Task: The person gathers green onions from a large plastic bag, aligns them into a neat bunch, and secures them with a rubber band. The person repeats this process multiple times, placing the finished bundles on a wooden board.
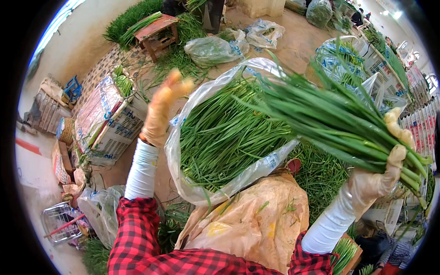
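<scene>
My right hand (381, 175), in a pale stained glove, holds a bunch of long green leafy stalks (330, 120) by the thick pale ends at the right. Their leaves spread leftward over the right rim of a clear plastic bag (173, 147). Inside the open bag lies a heap of loose, narrow green leaves (230, 134). Raised to the left of the bag, my left hand (161, 106), gloved too, is blurred, with its fingers apart and nothing in it. A stained tan apron or sheet (254, 220) covers my lap.
Wrapped crates (117, 134) with greens stand at left. Ahead, a small red wooden stool (156, 27) bears a bunch of stalks, near filled plastic bags (213, 50). Leaf trimmings (319, 175) cover the floor beside my lap. More crates (385, 68) stand at right, and a person (398, 252) is at lower right.
</scene>
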Demonstrator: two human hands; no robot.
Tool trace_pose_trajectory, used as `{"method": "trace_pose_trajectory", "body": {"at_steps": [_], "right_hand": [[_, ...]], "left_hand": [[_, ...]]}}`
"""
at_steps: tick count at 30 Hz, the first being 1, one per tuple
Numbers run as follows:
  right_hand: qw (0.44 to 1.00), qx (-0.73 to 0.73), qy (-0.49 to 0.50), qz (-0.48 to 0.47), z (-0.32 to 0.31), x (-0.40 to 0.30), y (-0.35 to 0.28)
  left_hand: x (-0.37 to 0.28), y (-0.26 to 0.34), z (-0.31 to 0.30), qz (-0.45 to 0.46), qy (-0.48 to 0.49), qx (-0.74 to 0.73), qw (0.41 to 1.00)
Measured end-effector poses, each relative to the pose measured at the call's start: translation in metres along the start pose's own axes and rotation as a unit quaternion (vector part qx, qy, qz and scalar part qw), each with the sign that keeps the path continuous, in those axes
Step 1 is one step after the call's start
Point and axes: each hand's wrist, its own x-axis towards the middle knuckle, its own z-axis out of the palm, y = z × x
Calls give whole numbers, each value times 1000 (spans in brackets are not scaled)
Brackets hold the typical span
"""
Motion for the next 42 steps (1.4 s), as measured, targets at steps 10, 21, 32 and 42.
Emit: {"method": "trace_pose_trajectory", "body": {"at_steps": [10,21,32,42], "right_hand": [[854,340,64,389,51,-154,-34],[801,269,197,497,-145,-208,7],[864,36,-65,498,-174,-185,26],[788,84,394,466,-253,-147,26]], "left_hand": [[-77,16,127,-279,-567,43,774],[-178,-76,208,-692,-390,-361,489],[-162,-98,253,-698,-322,-328,549],[-166,-101,228,-745,-325,-311,492]]}}
